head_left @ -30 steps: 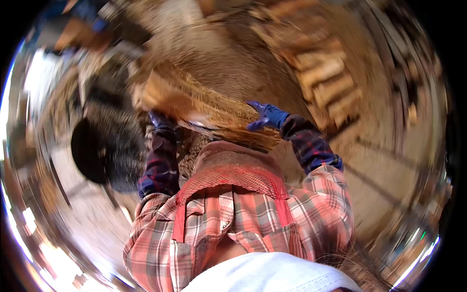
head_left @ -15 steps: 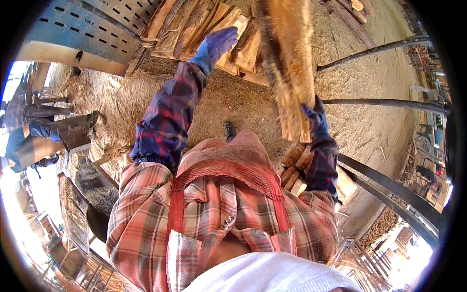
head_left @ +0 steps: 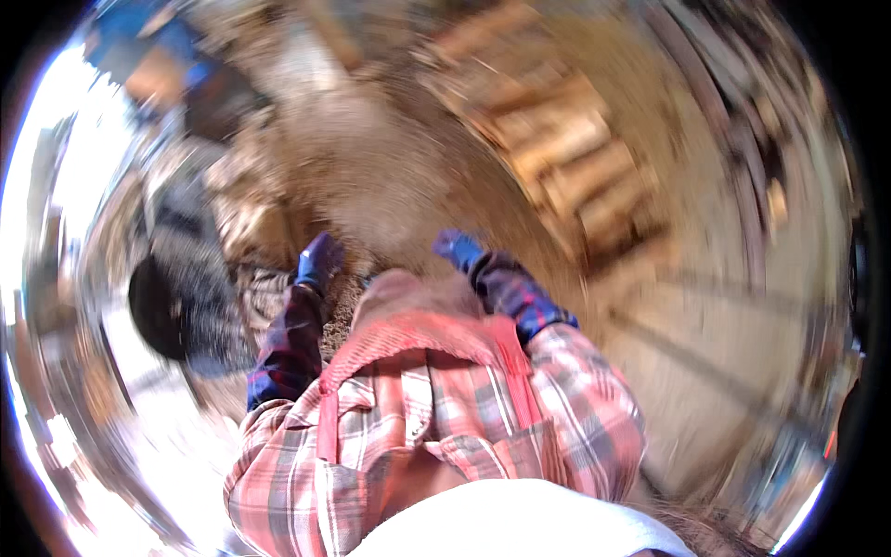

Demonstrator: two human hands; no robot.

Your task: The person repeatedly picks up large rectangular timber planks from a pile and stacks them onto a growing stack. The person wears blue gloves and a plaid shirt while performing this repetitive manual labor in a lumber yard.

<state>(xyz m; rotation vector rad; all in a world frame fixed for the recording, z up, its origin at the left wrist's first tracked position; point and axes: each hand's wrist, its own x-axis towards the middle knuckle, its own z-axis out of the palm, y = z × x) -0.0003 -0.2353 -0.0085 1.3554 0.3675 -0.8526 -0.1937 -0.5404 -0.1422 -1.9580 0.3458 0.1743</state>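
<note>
In the head view, much of the scene is smeared by motion blur. The left hand [head_left: 320, 263], in a blue-purple glove, is left of centre, above the red apron [head_left: 418, 339]. The right hand [head_left: 458, 249], gloved alike, is near the middle of the frame, well apart from the left. Both look released, with brown ground [head_left: 380, 167] between and above them; exact finger positions are too blurred to tell. The split wood pieces [head_left: 566, 139] lie side by side in a slanting row from upper centre toward the right, nearer the right hand and apart from it. A black rounded object [head_left: 153, 306] is at the left, and another person in blue [head_left: 130, 46] appears at the upper left.
</note>
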